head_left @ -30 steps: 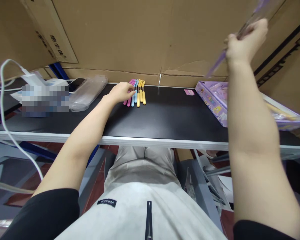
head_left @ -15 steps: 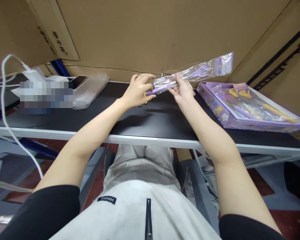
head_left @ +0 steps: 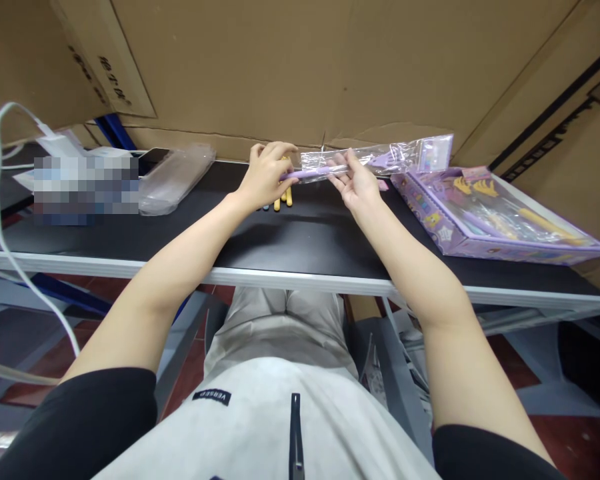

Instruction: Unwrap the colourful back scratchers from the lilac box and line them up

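Note:
A purple back scratcher with a claw-shaped head lies partly inside a clear plastic sleeve, held level above the black table. At its handle end, my left hand is closed with thumb and fingers around the purple grip. My right hand pinches the sleeve around the middle of the scratcher, some fingers stretched beneath it. The sleeve's printed end points to the right. Below my left hand, several yellow handles rest on the table, their far ends hidden by the hand.
To the right stands an open purple display box with wrapped yellow and purple scratchers. A stack of clear sleeves lies on the left, near a white cable. Cardboard walls the table's back. A small pink piece lies behind my right hand.
The scratcher and sleeve have tipped down at the right and lie more level. My left hand has shifted slightly left with the handle, and more of the yellow handles shows.

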`<act>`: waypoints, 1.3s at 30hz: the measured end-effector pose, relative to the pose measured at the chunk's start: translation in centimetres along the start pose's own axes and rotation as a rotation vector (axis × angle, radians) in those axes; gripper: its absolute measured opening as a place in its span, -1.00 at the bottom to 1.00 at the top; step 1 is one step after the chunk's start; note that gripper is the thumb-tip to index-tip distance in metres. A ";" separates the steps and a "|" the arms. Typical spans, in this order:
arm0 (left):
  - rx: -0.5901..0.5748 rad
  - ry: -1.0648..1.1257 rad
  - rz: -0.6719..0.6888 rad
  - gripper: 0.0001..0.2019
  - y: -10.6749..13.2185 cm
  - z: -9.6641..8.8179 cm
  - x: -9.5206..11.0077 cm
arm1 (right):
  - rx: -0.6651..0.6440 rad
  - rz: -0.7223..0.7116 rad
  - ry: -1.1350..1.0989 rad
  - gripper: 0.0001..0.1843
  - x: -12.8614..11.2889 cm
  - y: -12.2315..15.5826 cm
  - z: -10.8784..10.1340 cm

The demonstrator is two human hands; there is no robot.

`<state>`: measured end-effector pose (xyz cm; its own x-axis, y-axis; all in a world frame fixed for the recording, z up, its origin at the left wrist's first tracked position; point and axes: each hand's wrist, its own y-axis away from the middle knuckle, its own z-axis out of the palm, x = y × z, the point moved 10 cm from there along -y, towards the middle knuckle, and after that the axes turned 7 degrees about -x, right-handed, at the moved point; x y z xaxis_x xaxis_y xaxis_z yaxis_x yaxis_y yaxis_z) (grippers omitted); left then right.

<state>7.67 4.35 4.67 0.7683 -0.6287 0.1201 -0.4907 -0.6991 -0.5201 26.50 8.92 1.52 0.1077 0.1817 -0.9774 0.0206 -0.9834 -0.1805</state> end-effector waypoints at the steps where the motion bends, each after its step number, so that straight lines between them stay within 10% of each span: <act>1: 0.002 -0.006 -0.007 -0.73 0.0 -0.1 -0.1 | 0.005 0.003 0.001 -0.40 -0.1 0.0 -0.1; 6: 0.042 -0.010 -0.056 -0.81 0.0 -0.7 -1.0 | 0.018 0.040 -0.020 -0.30 -0.1 -0.3 -1.1; 15: 0.184 -0.003 -0.165 -0.81 0.6 -2.2 -2.9 | 0.310 0.108 -0.727 -0.46 3.5 -1.6 -5.5; 39: 0.239 0.043 -0.329 -0.64 1.9 -5.4 -2.2 | 0.519 0.085 -0.759 -0.61 5.2 -2.5 -11.3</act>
<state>2.82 2.55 7.92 0.8480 -0.4019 0.3455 -0.1084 -0.7696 -0.6292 38.25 12.30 -1.87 -0.5958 0.2405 -0.7663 -0.4259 -0.9035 0.0475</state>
